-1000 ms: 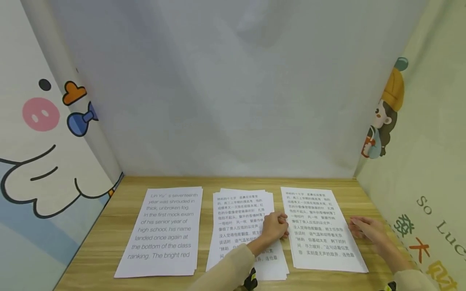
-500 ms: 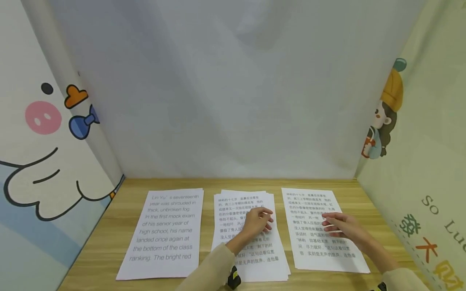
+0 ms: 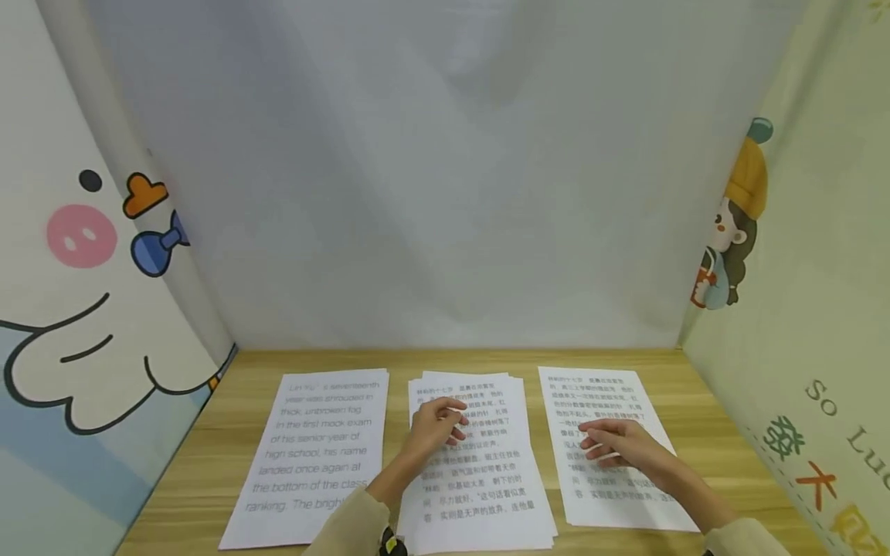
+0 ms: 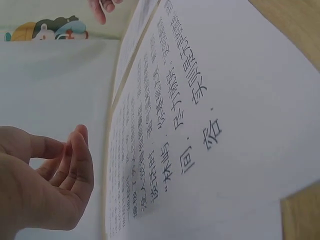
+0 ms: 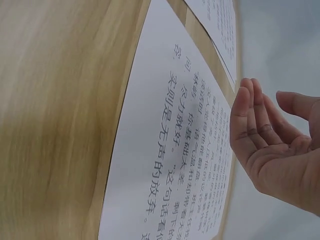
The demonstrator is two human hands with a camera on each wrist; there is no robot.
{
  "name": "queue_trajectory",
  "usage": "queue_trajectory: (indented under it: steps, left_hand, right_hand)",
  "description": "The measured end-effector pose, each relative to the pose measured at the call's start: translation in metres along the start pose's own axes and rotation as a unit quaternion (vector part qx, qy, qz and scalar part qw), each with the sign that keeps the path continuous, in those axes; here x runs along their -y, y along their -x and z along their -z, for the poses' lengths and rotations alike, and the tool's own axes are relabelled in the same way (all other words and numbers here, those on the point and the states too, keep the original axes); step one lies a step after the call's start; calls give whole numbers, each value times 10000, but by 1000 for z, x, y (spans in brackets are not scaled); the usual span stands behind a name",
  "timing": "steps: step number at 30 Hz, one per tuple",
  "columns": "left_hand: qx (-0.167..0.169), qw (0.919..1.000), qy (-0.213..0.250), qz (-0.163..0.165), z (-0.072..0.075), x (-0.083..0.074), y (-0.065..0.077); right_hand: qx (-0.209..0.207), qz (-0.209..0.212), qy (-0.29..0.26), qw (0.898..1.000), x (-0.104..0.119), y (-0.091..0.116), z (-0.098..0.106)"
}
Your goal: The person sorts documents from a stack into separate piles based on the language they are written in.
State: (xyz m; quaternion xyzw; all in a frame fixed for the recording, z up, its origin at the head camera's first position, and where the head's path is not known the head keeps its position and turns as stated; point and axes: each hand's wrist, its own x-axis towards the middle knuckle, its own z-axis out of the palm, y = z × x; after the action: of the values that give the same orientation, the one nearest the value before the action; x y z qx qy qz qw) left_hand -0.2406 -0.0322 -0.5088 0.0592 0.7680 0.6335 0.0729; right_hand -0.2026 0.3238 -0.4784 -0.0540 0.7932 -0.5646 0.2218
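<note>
Above the left side of the middle stack of printed paper [image 3: 480, 502] hovers my left hand [image 3: 433, 432], fingers loosely bent and nothing in them. The left wrist view shows the same left hand [image 4: 55, 175] beside the large printed sheet [image 4: 240, 125], thumb close to the fingertips. My right hand [image 3: 629, 449] hangs over the right stack of printed paper [image 3: 598, 502], covering some of its text. In the right wrist view, the right hand [image 5: 275, 145] has relaxed fingers and a gap between thumb and fingers. Sheets in the middle stack are slightly out of line.
A third stack of paper [image 3: 306, 455], printed in English, lies on the left of the wooden table [image 3: 188, 463]. Behind the table hangs a pale backdrop [image 3: 445, 193]. Cartoon-printed panels [image 3: 799, 270] stand at both sides.
Both hands have moved left. My left hand went from the gap between middle and right stacks to over the middle one; my right came from the right stack's outer edge to above it.
</note>
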Motion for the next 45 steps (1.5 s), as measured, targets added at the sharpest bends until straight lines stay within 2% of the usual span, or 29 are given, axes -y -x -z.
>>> queue_trajectory:
  steps: [3, 7, 11, 15, 18, 21, 27, 32, 38, 45]
  left_hand:
    - [48, 10000, -1, 87, 12, 2, 9]
    - [74, 9994, -170, 283, 34, 8, 24]
    - [-86, 9975, -571, 409, 55, 15, 37]
    - [-278, 9925, -942, 729, 65, 21, 47]
    - [-326, 9873, -1095, 1104, 67, 23, 52]
    - [-283, 9854, -1182, 1196, 66, 24, 51]
    - [-110, 9877, -1123, 1084, 57, 27, 49]
    - [-108, 9891, -1085, 994, 55, 31, 51]
    - [-94, 9883, -1088, 1063, 54, 31, 50]
    - [-298, 9890, -1048, 1002, 54, 29, 46]
  right_hand:
    - [91, 28, -47, 9999, -1, -4, -8]
    - [178, -39, -153, 9997, -2, -10, -21]
    - [325, -74, -221, 9992, -3, -16, -35]
    - [613, -56, -392, 9973, -4, -19, -46]
    - [748, -77, -479, 9960, -4, -21, -51]
    - [748, -134, -547, 9956, -3, -25, -56]
    - [869, -295, -767, 9928, -4, -32, -64]
    - [936, -321, -779, 9920, -7, -31, -68]
    - [1028, -266, -745, 9916, -9, -30, -68]
    - [882, -135, -666, 9938, -6, -33, -62]
